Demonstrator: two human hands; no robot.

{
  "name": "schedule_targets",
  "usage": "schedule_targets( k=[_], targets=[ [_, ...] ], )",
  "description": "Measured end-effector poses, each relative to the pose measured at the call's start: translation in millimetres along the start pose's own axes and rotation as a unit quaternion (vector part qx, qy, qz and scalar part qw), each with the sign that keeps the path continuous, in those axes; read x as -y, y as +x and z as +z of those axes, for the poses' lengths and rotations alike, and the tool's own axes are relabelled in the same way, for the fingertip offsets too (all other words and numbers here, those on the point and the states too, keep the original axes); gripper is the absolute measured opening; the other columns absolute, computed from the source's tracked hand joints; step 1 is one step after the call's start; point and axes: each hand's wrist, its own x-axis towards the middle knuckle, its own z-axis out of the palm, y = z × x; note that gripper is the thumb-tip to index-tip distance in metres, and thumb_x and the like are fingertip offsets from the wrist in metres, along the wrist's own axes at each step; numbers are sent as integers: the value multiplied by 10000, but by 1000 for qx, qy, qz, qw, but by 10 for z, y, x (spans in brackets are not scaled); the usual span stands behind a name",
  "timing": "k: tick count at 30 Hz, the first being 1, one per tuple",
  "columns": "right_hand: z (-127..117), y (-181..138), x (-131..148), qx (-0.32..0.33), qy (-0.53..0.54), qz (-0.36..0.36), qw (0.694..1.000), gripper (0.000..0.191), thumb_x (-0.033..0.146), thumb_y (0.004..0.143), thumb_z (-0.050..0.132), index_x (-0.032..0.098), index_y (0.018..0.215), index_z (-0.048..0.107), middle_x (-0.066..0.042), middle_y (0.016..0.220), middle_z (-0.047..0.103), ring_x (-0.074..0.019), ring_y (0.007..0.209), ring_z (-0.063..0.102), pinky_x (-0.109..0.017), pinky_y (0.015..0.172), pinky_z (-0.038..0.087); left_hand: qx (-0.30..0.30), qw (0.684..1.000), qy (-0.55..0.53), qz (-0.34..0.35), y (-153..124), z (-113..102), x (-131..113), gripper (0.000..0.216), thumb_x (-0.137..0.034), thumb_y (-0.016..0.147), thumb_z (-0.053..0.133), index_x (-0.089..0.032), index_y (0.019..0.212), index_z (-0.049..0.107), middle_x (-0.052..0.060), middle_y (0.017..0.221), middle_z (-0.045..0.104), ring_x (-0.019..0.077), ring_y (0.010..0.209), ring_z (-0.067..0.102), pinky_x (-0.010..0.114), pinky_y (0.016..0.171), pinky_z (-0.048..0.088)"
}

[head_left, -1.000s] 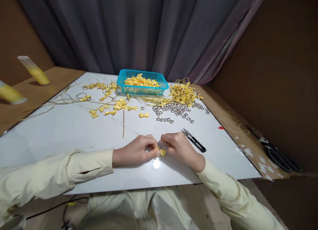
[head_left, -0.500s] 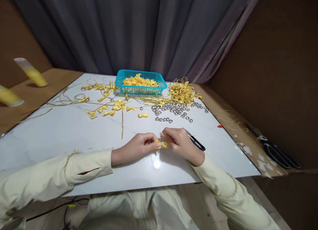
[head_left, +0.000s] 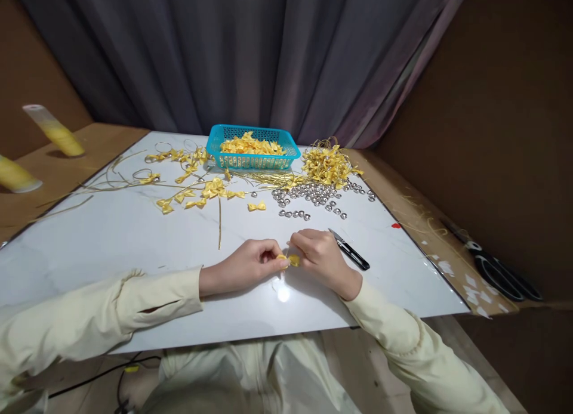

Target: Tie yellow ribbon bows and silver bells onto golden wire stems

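Note:
A small yellow ribbon bow (head_left: 294, 260) is between my hands, over the near part of the white tabletop (head_left: 250, 312). My left hand (head_left: 253, 262) pinches one end of it between thumb and forefinger. At its other side, the fingers of my right hand (head_left: 320, 256) are curled in close; their tips are partly hidden, so I cannot make out exactly what they grip. Just beyond my right hand lie black thread snips (head_left: 351, 251). A loose yellow bow (head_left: 256, 206) rests farther back, near several small silver rings (head_left: 308, 194).
A blue basket (head_left: 255, 162) full of yellow bows stands at the back. Beside it is a heap of bows with gold cord (head_left: 330, 164). More bows (head_left: 215, 188) and cords lie left. Black scissors (head_left: 496, 274) are at the right edge, ribbon rolls (head_left: 60, 133) at the left.
My right hand has shifted slightly, its fingers curling lower toward the bow, and the snips beside it show more. My left hand keeps its pinch in nearly the same place.

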Motion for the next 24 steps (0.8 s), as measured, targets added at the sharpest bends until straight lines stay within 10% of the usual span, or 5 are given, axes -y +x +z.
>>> schedule_targets(
  k=[24],
  targets=[
    [-75, 47, 20, 57, 215, 79, 972, 214, 119, 759, 413, 179, 558, 371, 62, 471, 323, -59, 431, 292, -185, 465, 226, 43, 998, -44, -13, 32, -39, -39, 265, -381, 837, 486, -144, 796, 596, 25, 802, 610, 150, 777, 529, 279, 752, 406]
  ],
)
